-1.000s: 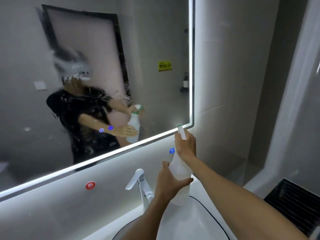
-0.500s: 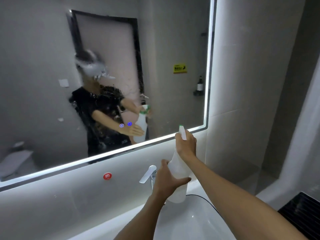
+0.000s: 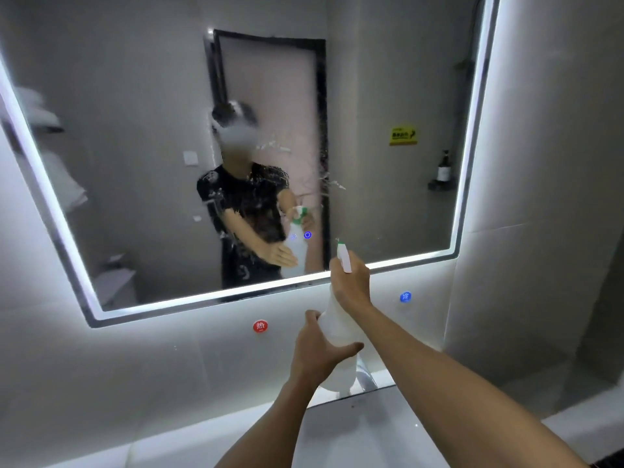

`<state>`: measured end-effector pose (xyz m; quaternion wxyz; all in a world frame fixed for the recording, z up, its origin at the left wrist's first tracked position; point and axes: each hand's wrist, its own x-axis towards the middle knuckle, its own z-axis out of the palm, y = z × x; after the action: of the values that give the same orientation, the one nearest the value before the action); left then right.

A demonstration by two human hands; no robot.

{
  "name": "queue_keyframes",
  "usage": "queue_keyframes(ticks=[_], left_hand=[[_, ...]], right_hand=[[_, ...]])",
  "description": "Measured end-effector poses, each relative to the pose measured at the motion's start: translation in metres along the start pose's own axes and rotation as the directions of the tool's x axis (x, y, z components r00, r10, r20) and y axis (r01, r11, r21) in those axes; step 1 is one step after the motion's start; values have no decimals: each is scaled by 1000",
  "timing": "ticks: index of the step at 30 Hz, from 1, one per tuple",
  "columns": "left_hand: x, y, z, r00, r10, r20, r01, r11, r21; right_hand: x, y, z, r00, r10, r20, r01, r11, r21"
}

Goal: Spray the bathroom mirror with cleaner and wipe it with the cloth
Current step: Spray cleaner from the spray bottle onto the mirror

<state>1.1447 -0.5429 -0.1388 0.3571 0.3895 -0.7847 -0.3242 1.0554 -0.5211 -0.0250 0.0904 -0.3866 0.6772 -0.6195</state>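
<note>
You are facing a grey-tiled bathroom wall with a backlit mirror (image 3: 135,130) above a white basin (image 3: 354,434). Your right hand (image 3: 351,285) is wrapped around the neck of the white spray bottle (image 3: 337,336), fingers at the trigger under the green-tipped nozzle (image 3: 341,245); your left hand (image 3: 317,352) cups the bottle's body from the side, thumb across the front. The bottle is held just below the mirror's lower edge, nozzle aimed up at the glass.

Over the last second your view has swung left and up, so far more of the mirror now shows, while both hands have kept the same hold on the bottle. Droplets and streaks (image 3: 324,177) now sit on the glass around the centre, over the reflected door; the left part looks dry. By my judgement you are mid-spray, with the left side left to cover. No cloth is in view, so wiping has not begun. A red button (image 3: 260,326) and a blue one (image 3: 405,296) sit on the wall beneath the mirror.
</note>
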Motion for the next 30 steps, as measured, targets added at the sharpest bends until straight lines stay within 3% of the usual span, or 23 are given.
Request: queue_keyframes(ticks=[6,13,21,30], left_hand=[[-12,-5,0,998,-38,-42,35,997,-65],[-12,-7,-2,998,-35,-42,33,998,-55],[-13,-18,-16,993,-87,-83,84,996,-36],[-35,-43,-64,969,-140,-204,139,990,-17]], right_hand=[[-2,-4,12,993,-65,97,81,982,-170],[-5,-6,12,996,-54,74,69,972,-224],[-17,-10,29,993,-83,88,87,995,-45],[-41,-21,89,976,-86,201,76,996,54]])
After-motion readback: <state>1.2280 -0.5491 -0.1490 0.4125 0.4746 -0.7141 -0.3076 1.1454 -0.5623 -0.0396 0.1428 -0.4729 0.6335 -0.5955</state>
